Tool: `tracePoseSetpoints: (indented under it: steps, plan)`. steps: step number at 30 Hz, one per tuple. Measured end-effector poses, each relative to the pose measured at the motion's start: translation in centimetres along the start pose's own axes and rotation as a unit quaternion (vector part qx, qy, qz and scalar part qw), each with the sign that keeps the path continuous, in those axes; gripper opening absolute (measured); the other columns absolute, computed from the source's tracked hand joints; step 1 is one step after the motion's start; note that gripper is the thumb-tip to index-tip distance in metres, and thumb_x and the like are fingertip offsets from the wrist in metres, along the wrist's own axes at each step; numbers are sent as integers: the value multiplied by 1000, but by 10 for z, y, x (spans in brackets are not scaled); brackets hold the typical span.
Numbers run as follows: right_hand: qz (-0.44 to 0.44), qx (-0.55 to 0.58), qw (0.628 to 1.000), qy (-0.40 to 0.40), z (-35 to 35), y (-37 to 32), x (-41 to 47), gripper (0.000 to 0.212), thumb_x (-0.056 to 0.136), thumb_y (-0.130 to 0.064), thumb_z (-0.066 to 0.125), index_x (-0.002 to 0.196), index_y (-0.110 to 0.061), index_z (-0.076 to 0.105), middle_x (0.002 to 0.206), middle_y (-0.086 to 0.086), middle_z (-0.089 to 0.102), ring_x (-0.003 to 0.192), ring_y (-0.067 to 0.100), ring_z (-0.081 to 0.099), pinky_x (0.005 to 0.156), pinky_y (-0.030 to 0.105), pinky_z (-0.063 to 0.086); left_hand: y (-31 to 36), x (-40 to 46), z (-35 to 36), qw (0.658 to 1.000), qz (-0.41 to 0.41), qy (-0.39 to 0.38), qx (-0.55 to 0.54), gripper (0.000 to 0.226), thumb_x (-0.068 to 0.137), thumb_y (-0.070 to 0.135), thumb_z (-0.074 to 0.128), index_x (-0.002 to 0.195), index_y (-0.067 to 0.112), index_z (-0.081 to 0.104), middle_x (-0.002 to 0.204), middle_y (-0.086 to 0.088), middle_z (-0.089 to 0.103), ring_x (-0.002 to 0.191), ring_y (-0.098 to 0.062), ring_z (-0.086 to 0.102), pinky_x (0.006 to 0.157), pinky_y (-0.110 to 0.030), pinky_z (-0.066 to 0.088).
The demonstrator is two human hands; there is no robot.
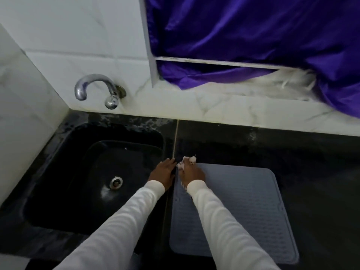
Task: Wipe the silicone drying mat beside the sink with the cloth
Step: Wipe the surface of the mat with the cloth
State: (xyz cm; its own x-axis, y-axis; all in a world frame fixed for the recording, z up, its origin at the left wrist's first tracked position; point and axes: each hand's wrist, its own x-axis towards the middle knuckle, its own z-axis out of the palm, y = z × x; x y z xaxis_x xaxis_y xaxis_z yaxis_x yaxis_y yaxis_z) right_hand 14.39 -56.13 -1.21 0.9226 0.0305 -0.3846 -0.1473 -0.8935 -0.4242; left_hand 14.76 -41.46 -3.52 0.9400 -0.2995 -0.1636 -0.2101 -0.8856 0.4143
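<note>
A grey ribbed silicone drying mat [243, 207] lies flat on the black counter just right of the sink. My right hand [191, 172] presses on the mat's far left corner, shut on a pale crumpled cloth [188, 159] that pokes out past the fingers. My left hand [164, 171] rests palm down, fingers together, on the counter strip between the sink and the mat's left edge. Both arms wear white sleeves. The right forearm hides part of the mat's left side.
A black sink [93, 172] with a metal drain [116, 182] fills the left. A chrome tap [97, 90] juts from the white tiled wall. Purple fabric [253, 36] hangs over a window ledge at the back right. Dark counter [311, 162] surrounds the mat.
</note>
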Motion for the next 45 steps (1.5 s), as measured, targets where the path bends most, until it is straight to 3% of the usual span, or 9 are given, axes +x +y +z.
tracePoseSetpoints:
  steps: [6, 10, 15, 20, 23, 29, 33, 39, 45]
  plan:
    - [-42, -51, 998, -17, -1, 0, 6, 52, 97, -39, 41, 145, -25, 29, 126, 13, 58, 102, 34, 61, 77, 34, 44, -10, 3, 1, 999, 22, -42, 22, 63, 92, 34, 53, 148, 23, 29, 158, 1, 19, 146, -19, 13, 117, -38, 6]
    - [-67, -60, 994, -64, 0, -4, -3, 59, 95, -37, 46, 149, -27, 25, 139, 12, 49, 111, 34, 58, 91, 38, 48, -10, 8, -5, 994, 44, -69, 78, 69, 89, 35, 54, 150, 26, 23, 158, -1, 18, 145, -22, 15, 117, -43, 8]
    - [-77, -151, 980, -107, -5, -6, -7, 64, 97, -39, 39, 153, -23, 13, 151, 18, 34, 123, 35, 50, 95, 40, 47, -14, 2, -4, 994, 35, -65, 78, 64, 91, 27, 52, 149, 27, 26, 159, 4, 15, 146, -17, 11, 117, -44, 6]
    - [-101, -126, 980, -116, -4, -3, -32, 53, 96, -39, 43, 147, -31, 28, 136, 8, 53, 109, 30, 59, 83, 31, 50, -8, 5, -9, 992, 23, -76, 99, 63, 90, 27, 51, 148, 27, 28, 159, 5, 13, 146, -14, 11, 117, -44, 4]
    - [-113, -126, 975, -144, 0, 3, -51, 60, 96, -38, 44, 150, -35, 18, 142, 6, 48, 116, 31, 56, 92, 31, 47, -4, 3, -11, 991, 17, -73, 112, 63, 92, 29, 51, 149, 26, 26, 160, 5, 11, 146, -14, 10, 117, -43, 6]
    - [-109, -153, 974, -127, 8, 4, -76, 53, 98, -36, 42, 148, -24, 27, 141, 10, 48, 115, 32, 56, 96, 39, 48, 0, -2, -6, 994, -2, -61, 91, 62, 92, 24, 51, 149, 26, 25, 160, 5, 11, 146, -15, 10, 118, -41, 5]
    - [-128, -197, 969, -74, 10, 3, -92, 45, 94, -25, 49, 138, -16, 43, 131, 13, 54, 112, 35, 57, 90, 41, 49, 0, -4, -3, 995, -5, -54, 80, 61, 93, 22, 49, 149, 25, 26, 160, 4, 12, 146, -15, 11, 118, -41, 6]
    - [-82, -170, 976, -107, 22, 4, -89, 58, 101, -32, 38, 153, -29, 11, 152, 12, 32, 122, 34, 51, 99, 41, 44, 4, -10, 1, 1000, -3, 15, -2, 49, 96, 19, 43, 145, 18, 37, 155, -2, 28, 143, -18, 22, 118, -34, 8]
    - [-78, -168, 981, -59, 13, -7, -81, 50, 101, -31, 38, 149, -23, 25, 140, 12, 48, 114, 33, 56, 89, 39, 46, 7, -10, 6, 999, 38, 27, -2, 48, 94, 14, 49, 141, 16, 44, 153, -2, 33, 143, -20, 25, 117, -34, 5]
